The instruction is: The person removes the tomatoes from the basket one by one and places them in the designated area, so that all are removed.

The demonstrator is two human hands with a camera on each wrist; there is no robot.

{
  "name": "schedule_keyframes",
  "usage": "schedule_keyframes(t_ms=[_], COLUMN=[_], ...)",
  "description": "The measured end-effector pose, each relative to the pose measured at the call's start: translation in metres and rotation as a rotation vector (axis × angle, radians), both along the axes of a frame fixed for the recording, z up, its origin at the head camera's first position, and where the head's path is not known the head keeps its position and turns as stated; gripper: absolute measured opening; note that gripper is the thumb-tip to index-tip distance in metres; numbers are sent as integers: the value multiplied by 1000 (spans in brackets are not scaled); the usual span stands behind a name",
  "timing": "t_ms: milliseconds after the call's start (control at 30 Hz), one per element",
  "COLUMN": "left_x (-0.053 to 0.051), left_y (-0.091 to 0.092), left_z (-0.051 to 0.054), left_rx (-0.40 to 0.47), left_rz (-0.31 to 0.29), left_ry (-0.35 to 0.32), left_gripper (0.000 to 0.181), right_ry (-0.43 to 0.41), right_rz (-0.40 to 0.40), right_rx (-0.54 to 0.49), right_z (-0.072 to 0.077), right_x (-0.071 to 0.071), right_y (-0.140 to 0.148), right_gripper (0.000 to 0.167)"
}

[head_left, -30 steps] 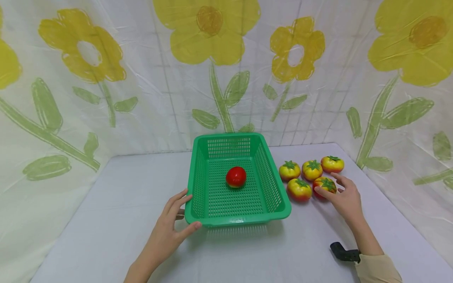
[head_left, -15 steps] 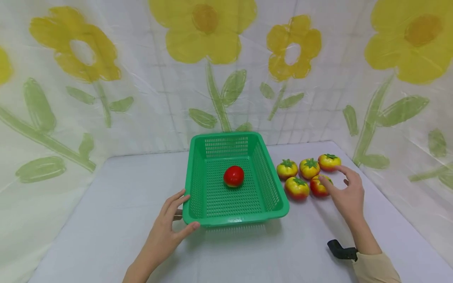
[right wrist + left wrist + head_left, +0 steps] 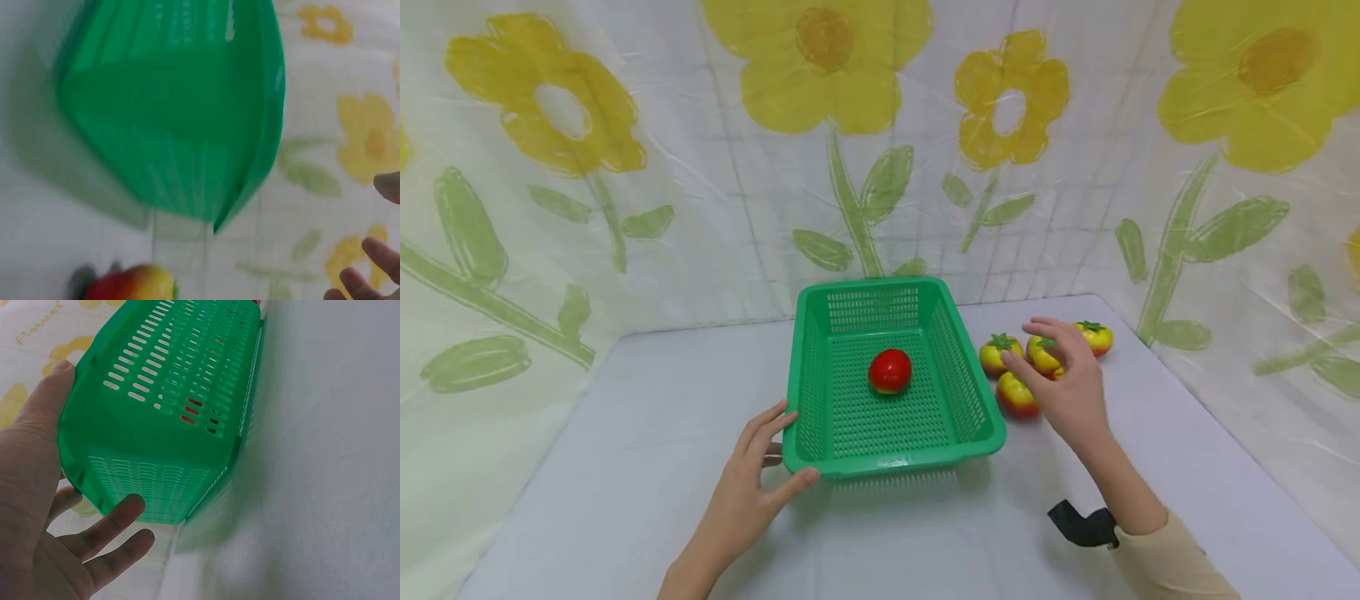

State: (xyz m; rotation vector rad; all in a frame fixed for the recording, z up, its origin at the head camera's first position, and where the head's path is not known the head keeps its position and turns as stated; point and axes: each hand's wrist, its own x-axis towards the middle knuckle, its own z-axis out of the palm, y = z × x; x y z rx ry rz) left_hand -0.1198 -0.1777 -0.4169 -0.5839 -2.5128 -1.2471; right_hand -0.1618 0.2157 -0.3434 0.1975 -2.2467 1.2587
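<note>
A green plastic basket (image 3: 891, 461) stands on the table, with one red round toy fruit (image 3: 890, 372) in it. My left hand (image 3: 743, 492) touches the basket's near left corner, thumb on the front rim and fingertips at the left rim. In the left wrist view, two of its fingers hang spread below the rim. Right of the basket lie several yellow-red toy tomatoes with green leafy tops, among them a front tomato (image 3: 1017, 398) and a far right tomato (image 3: 1095, 338). Above them hovers my right hand (image 3: 1071, 387), fingers apart with nothing between them, partly hiding the group.
A white cloth covers the table (image 3: 700, 392). Behind and at both sides hangs a white curtain (image 3: 700, 208) painted with yellow flowers. A black wrist device (image 3: 1082, 525) sits at my right sleeve.
My right hand has moved left and away from the front right tomato toward the basket, with nothing in it. My left hand stays at the basket corner. The head view has shifted slightly.
</note>
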Motion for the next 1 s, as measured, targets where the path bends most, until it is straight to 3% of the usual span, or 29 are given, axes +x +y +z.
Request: schedule_keyframes(t_ms=[167,267,467,800,1000], left_x=[0,0,0,0,0], left_y=[-1,-1,-1,0,0], left_z=[1,1,0,0,1], left_rx=[2,0,-9,-10,-26], left_rz=[-6,-7,-1,-6,7], left_ry=[0,-2,5,20,27], left_gripper=[72,72,72,71,72], right_ry=[-5,-6,-122,-351,-472], right_rz=[177,236,356,426,428], right_rx=[48,114,98,35,-113], right_z=[21,37,56,55,36], right_x=[-12,-24,-48,-87,-113], right_y=[-31,-46,-72,-104,-118], right_gripper=[44,46,45,47,43])
